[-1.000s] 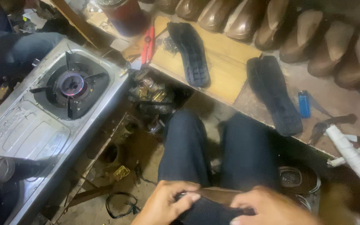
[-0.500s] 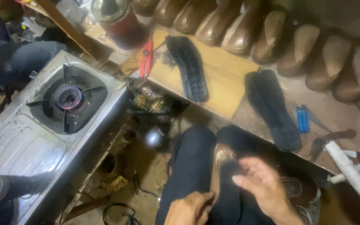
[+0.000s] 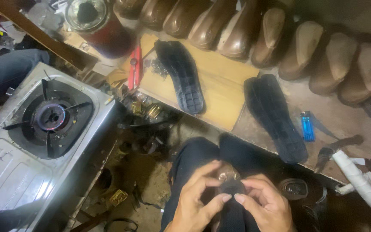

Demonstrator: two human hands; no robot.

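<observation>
My left hand point(image 3: 196, 202) and my right hand point(image 3: 265, 202) meet over my lap, both gripping a dark shoe point(image 3: 229, 189) stood on end, its brown rounded tip pointing up between my fingertips. My fingers press on the dark material at its top. My knees in dark trousers point(image 3: 194, 154) lie under the hands. Two black rubber soles lie on the bench ahead: one point(image 3: 181, 75) on the pale wooden board, the other point(image 3: 275, 118) to its right.
A lit gas stove point(image 3: 50, 116) stands at the left. Several brown shoe lasts point(image 3: 280, 38) line the back. A red cutter point(image 3: 135, 66), a blue lighter point(image 3: 307, 126), pliers point(image 3: 336, 148), a white tube point(image 3: 357, 180) and a dark red can point(image 3: 97, 23) lie around.
The shoe has been turned from lying across my lap to standing on end. Both hands have closed around its top. The view has shifted slightly.
</observation>
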